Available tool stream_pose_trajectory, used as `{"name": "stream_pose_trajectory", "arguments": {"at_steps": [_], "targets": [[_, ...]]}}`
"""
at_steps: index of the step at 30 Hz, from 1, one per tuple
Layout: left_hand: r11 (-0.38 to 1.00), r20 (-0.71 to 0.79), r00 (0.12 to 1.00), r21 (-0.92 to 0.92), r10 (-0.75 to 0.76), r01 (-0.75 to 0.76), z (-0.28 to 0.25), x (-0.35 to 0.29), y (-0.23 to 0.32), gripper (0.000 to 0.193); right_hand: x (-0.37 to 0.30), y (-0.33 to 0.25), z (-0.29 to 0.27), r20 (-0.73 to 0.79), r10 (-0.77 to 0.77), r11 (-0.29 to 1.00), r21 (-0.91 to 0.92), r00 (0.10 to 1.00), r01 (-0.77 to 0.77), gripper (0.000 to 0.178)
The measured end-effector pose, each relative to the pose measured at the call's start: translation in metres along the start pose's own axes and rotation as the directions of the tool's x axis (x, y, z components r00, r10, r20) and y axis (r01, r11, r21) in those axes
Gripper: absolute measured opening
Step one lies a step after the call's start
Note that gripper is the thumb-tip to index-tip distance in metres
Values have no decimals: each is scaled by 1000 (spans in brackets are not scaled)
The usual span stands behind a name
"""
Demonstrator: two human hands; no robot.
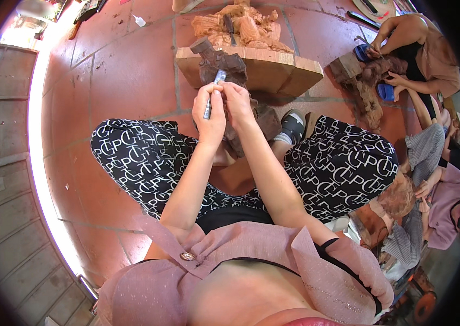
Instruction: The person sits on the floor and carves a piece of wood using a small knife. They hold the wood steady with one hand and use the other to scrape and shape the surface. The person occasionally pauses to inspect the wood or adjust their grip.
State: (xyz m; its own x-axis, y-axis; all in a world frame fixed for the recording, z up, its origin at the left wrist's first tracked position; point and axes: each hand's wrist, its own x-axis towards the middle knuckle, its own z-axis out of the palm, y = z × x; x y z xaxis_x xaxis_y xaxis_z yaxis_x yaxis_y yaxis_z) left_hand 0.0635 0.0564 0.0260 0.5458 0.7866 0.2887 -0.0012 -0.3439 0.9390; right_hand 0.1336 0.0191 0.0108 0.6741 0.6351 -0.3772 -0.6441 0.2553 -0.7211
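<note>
In my left hand (210,112) is a slim, pale grey-blue patterned stick (221,75), gripped between thumb and fingers; its ends show above and below them. Close beside it, the fingers of my right hand (236,102) are pressed together near the stick; what they pinch is hidden. Both hands are over a dark brown carved wooden piece (223,64), upright between my bent legs. Its lower part (265,122) shows behind my right wrist.
Just beyond stands a thick wooden block (268,68) with an orange-brown carving (243,27) and a dark-handled tool (229,28) on it. At right, a person (425,49) works on a brown carving (368,81) with blue-backed brushes (385,92). A small white bottle (139,21) lies far left.
</note>
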Motion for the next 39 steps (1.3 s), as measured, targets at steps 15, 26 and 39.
{"name": "stream_pose_trajectory", "arguments": {"at_steps": [15,26,39], "targets": [[832,173,941,-440,-291,338,-11,28,-57,52,17,-9,4,65,-91,996,16,994,90,20],[463,438,719,-558,-540,688,9,31,-63,24,14,-17,-11,41,-48,993,-105,998,52,22],[816,336,815,-184,-471,548,20,36,-59,44,-5,-25,-16,-30,-202,978,49,979,203,20]]}}
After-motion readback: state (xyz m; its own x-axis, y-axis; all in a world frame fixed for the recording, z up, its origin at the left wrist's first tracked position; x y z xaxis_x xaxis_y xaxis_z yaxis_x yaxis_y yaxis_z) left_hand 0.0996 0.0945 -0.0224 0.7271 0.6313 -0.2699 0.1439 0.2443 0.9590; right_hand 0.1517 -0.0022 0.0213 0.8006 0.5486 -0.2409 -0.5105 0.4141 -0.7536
